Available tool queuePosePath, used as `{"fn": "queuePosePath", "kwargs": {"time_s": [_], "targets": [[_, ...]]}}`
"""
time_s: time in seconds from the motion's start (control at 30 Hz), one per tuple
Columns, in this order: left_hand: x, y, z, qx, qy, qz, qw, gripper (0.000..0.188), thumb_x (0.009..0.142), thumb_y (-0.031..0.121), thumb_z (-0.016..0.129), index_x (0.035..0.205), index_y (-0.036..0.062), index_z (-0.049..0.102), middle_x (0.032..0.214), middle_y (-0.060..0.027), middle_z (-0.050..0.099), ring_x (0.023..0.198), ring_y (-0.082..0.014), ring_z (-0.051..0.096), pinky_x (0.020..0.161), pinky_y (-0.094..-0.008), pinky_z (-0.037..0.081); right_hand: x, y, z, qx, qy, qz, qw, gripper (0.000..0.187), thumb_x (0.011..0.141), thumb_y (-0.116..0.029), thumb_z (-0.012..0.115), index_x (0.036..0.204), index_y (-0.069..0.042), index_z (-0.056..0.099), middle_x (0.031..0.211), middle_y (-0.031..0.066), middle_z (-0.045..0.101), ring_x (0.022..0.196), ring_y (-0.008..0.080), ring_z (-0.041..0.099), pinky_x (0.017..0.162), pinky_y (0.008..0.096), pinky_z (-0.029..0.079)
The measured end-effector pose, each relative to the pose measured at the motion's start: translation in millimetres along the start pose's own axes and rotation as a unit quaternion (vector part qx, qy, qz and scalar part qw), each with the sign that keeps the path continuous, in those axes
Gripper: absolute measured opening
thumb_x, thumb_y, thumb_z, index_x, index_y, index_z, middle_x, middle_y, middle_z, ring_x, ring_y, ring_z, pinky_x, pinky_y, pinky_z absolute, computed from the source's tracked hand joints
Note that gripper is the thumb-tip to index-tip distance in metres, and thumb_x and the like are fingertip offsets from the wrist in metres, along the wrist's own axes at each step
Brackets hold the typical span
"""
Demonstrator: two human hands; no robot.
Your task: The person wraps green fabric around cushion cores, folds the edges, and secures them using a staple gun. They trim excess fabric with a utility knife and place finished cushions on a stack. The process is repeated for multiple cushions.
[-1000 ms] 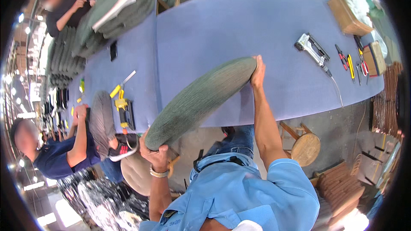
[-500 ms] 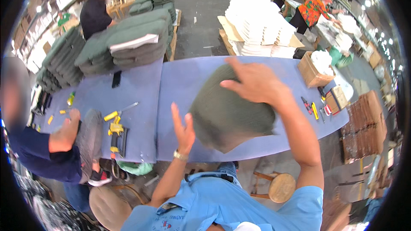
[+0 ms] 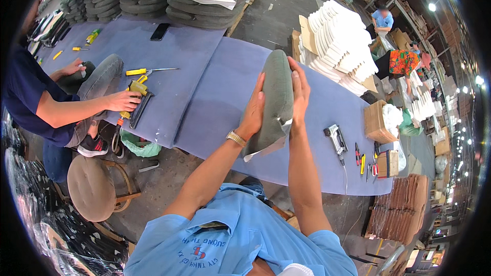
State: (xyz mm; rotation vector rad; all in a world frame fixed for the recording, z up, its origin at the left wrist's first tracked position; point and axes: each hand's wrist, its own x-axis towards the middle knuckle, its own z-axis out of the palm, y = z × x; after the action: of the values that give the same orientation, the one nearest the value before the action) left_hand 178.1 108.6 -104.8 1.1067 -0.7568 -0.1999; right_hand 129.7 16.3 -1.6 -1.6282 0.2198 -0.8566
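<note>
over the blue surface (image 3: 220, 92), the green cushion (image 3: 276, 94) is held on edge, left hand (image 3: 254, 111) pressed flat against one face, right hand (image 3: 300, 94) against the other. matching pressure from both sides should steady it; go gently near the loose white edging (image 3: 272, 146).

On the light-blue shirt (image 3: 245, 240) at 6 o'clock, dark lettering (image 3: 203, 241) runs in 2 rows, 1 on either side of a small red-and-blue emblem (image 3: 199, 252), upside down in view. Print on the yellow-green package (image 3: 92, 36) at 10 o'clock is illegible.
</note>
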Motion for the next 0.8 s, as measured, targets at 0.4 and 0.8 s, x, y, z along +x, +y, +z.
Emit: {"fn": "queuePosePath", "kwargs": {"time_s": [0.4,0.8], "targets": [[8.3,35.5,74.1,0.066,0.034,-0.122,0.990,0.071,0.113,0.052,0.022,0.159,-0.0002,0.034,0.162,-0.0161,0.040,0.149,-0.0267,0.037,0.123,-0.0374,0.028,8.8,-2.6,-72.1,0.101,0.037,-0.086,0.991,0.069,0.106,-0.051,0.046,0.151,0.002,0.048,0.161,0.0193,0.042,0.150,0.0330,0.036,0.123,0.0466,0.026],[66.6,-117.6,118.8,-0.020,0.183,-0.341,0.922,0.084,0.104,0.061,0.047,0.158,-0.0021,0.034,0.156,-0.0236,0.044,0.142,-0.0327,0.047,0.118,-0.0380,0.037,46.3,198.1,-119.6,-0.085,-0.068,0.154,0.982,0.061,0.101,-0.020,0.061,0.156,-0.004,0.041,0.150,0.0188,0.053,0.139,0.0311,0.051,0.118,0.0397,0.036]]}}
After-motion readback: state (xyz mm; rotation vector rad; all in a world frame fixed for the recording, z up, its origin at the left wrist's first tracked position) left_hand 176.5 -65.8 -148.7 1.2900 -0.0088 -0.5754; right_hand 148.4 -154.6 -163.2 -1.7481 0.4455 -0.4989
